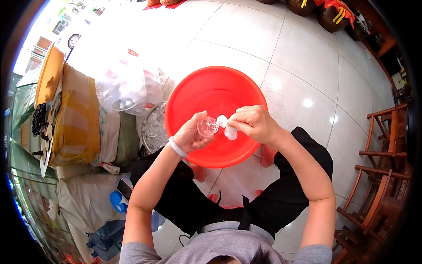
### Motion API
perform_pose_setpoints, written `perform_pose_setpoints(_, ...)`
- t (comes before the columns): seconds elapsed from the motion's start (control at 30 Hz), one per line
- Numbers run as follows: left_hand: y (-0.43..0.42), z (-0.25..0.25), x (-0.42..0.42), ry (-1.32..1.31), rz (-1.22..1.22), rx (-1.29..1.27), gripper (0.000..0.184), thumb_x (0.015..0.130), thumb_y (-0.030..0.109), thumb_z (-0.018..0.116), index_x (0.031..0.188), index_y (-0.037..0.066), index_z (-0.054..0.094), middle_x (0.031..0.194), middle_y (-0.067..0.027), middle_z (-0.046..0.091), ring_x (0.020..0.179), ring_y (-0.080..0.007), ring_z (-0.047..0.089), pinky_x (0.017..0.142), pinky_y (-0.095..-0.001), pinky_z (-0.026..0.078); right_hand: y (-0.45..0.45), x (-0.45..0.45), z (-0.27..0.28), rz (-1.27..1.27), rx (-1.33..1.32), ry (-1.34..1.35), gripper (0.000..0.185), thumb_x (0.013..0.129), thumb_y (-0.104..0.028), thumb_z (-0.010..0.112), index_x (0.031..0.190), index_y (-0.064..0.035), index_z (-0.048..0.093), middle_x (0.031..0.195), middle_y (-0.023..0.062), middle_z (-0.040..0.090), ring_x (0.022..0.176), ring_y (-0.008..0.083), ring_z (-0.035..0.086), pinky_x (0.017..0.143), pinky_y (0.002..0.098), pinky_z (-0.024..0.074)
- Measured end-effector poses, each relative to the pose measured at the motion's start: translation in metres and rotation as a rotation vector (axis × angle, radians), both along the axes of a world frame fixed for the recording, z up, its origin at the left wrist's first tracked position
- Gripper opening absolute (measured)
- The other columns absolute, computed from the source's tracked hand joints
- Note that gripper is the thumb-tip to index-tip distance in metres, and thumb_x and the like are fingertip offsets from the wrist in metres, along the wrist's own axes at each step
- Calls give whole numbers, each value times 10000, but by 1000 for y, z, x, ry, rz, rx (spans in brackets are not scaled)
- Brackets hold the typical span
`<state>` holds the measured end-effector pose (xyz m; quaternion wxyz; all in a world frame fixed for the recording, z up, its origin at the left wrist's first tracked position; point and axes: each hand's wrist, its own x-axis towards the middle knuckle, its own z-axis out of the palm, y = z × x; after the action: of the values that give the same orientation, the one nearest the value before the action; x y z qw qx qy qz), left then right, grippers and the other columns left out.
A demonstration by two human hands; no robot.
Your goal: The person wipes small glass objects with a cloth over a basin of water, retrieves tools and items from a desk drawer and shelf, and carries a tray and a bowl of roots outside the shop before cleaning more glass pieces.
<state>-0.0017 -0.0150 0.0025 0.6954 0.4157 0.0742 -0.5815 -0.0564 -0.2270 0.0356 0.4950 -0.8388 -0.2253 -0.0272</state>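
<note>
My left hand [192,133], with a white band on the wrist, is closed around a small clear glass bottle [205,126]. The bottle lies sideways, its neck toward the right. Between thumb and fingers, my right hand [255,122] pinches a crumpled white cloth [231,132], which reaches to the bottle's mouth; whether part of it is inside I cannot tell. Both hands are above a large red plastic basin [215,75] on the floor between my legs.
Left of the basin stands a tub of clear glassware [154,130], partly covered. Beyond it are clear plastic bags [125,86] and a taped cardboard box [77,116]. Wooden chairs [380,152] stand on the right. Dark jars [329,20] line the far right on the tiled floor.
</note>
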Motion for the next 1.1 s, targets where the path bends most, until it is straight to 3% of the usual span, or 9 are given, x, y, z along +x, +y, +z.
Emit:
perform_pose_setpoints(0.3, -7, 2, -8, -81, -26, 141, 398, 856, 436, 334, 829, 83, 517, 521, -61, 474, 295, -78, 270, 266, -170, 158, 3, 5, -18, 115, -139, 65, 111, 730, -69, 548, 670, 8, 601, 578, 100, 546, 551, 194, 532, 517, 282, 409)
perform_pose_setpoints(0.53, -4, 16, -13, -459, 157, 137, 208, 833, 227, 474, 904, 32, 481, 679, -59, 522, 453, -85, 432, 364, -188, 306, 8, 4, -29, 79, 581, 718, 194, 766, -167, 566, 745, 17, 623, 573, 27, 545, 509, 76, 451, 487, 235, 373)
perform_pose_setpoints(0.67, -3, 19, -12, -769, 326, -65, 321, 747, 29, 569, 1029, 25, 415, 844, -86, 537, 679, -134, 529, 589, -251, 439, 18, 7, -33, -39, 1110, 956, 191, 797, -160, 548, 826, 20, 605, 638, 19, 540, 541, 58, 416, 498, 195, 348)
perform_pose_setpoints(0.73, -3, 22, -13, -811, 373, -6, 349, 732, 10, 592, 1037, 24, 423, 852, -73, 534, 739, -114, 532, 621, -239, 453, 20, 8, -31, -42, 1061, 945, 176, 812, -152, 529, 842, 5, 603, 654, 9, 543, 583, 56, 436, 523, 194, 355)
perform_pose_setpoints(0.8, 1, 22, -13, -800, 357, 7, 353, 728, 14, 598, 1038, 20, 430, 838, -75, 532, 720, -118, 532, 617, -237, 451, 20, 8, -23, -148, 637, 717, 167, 814, -134, 518, 798, 9, 604, 654, 16, 557, 613, 62, 470, 531, 207, 369)
perform_pose_setpoints(0.83, 3, 20, -12, -773, 349, 9, 354, 736, 28, 582, 1054, 17, 426, 846, -77, 534, 708, -127, 530, 609, -248, 447, 22, 8, -25, -147, 636, 716, 167, 814, -134, 518, 798, 9, 604, 654, 16, 557, 613, 62, 470, 531, 207, 369)
perform_pose_setpoints(0.9, 5, 19, -11, -745, 340, 12, 357, 744, 42, 566, 1070, 14, 423, 854, -79, 537, 696, -137, 527, 602, -258, 443, 24, 7, -31, -147, 444, 267, 135, 784, -94, 521, 763, 14, 599, 658, 49, 576, 597, 95, 507, 529, 233, 389)
perform_pose_setpoints(1.0, 7, 18, -9, -618, 354, -7, 405, 756, 62, 548, 1133, 12, 408, 824, -59, 527, 682, -134, 524, 589, -255, 439, 21, 7, -25, -194, 262, 45, 95, 730, -52, 527, 742, 15, 592, 650, 83, 568, 575, 148, 520, 530, 262, 405)
perform_pose_setpoints(1.1, 5, 20, -8, -554, 326, -15, 454, 761, 74, 539, 1182, 8, 382, 800, -46, 517, 677, -128, 520, 579, -249, 432, 14, 4, -13, -180, 142, 192, 127, 726, -10, 518, 822, 20, 595, 675, 78, 547, 594, 129, 510, 538, 241, 403)
